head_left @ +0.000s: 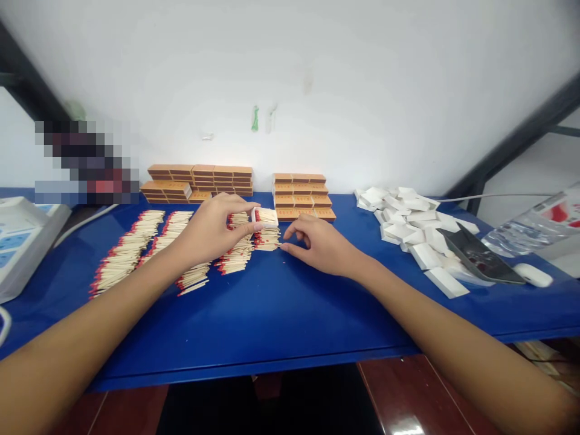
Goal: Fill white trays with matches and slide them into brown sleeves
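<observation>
My left hand point(212, 229) is closed on a small white matchbox tray point(265, 216) filled with red-tipped matches, held just above the blue table point(281, 314). My right hand point(317, 243) rests on the table right of it, fingers curled and pinching toward a small pile of loose matches point(267, 240). Rows of red-tipped matches point(131, 248) lie spread out left of the hands.
Stacks of orange matchbox sleeves point(199, 181) and a second stack point(302, 196) stand along the white wall. A heap of white inner trays point(408, 220) lies at the right, with a dark phone point(480, 257), a white mouse point(534, 275) and a plastic bag. A white device point(22, 241) sits at the far left.
</observation>
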A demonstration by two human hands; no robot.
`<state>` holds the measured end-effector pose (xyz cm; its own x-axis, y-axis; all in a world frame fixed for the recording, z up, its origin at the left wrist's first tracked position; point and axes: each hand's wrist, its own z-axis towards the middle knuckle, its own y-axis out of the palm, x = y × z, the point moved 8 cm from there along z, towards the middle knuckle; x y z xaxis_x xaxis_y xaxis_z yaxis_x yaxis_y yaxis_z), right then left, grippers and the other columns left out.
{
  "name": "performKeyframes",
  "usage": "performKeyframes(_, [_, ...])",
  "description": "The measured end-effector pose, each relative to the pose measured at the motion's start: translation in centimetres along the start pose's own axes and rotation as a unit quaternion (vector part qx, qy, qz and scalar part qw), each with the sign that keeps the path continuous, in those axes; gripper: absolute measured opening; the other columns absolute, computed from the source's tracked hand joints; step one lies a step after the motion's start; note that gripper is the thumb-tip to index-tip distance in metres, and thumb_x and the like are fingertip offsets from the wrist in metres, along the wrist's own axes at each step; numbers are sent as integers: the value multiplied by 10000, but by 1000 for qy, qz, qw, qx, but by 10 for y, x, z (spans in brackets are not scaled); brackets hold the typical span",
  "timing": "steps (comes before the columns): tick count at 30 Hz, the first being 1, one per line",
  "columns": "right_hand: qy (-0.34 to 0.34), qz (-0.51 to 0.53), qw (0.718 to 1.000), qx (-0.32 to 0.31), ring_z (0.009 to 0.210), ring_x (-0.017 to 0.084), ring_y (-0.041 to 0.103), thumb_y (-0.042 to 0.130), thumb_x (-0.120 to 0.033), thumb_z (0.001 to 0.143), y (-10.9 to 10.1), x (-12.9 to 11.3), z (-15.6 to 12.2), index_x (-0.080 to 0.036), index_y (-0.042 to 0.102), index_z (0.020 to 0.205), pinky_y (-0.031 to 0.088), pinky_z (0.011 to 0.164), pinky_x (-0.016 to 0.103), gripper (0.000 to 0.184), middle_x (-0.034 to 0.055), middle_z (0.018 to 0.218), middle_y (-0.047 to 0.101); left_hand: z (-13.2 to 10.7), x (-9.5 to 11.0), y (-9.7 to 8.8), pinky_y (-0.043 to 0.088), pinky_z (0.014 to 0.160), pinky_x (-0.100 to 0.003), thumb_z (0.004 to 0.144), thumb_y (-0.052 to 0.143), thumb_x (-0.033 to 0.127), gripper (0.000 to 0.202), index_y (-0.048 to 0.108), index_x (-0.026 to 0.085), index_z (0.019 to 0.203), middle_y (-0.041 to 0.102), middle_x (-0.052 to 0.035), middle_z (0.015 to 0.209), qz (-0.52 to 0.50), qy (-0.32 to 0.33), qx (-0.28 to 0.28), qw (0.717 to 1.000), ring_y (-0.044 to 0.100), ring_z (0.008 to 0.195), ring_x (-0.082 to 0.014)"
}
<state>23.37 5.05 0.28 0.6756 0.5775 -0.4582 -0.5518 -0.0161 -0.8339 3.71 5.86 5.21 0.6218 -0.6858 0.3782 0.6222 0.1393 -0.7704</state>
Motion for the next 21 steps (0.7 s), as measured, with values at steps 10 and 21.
performKeyframes(10, [-10,8,1000,-11,759,159,522,709,-263,1019,11,0,3,-199,705,980,379,706,303,74,18,917,598,0,3,-1,549,944,-464,978,703,660,488,844,239,1180,834,-96,1108,11,12,5,1000,741,1057,-314])
performKeyframes(21, [-8,-12,1000,-22,813,190,560,613,-241,1067,9,3,1,-205,651,971,409,729,324,110,47,966,624,0,-2,-2,547,952,-457,971,695,692,508,848,252,1176,838,-99,1124,6,7,9,1000,743,1077,-320])
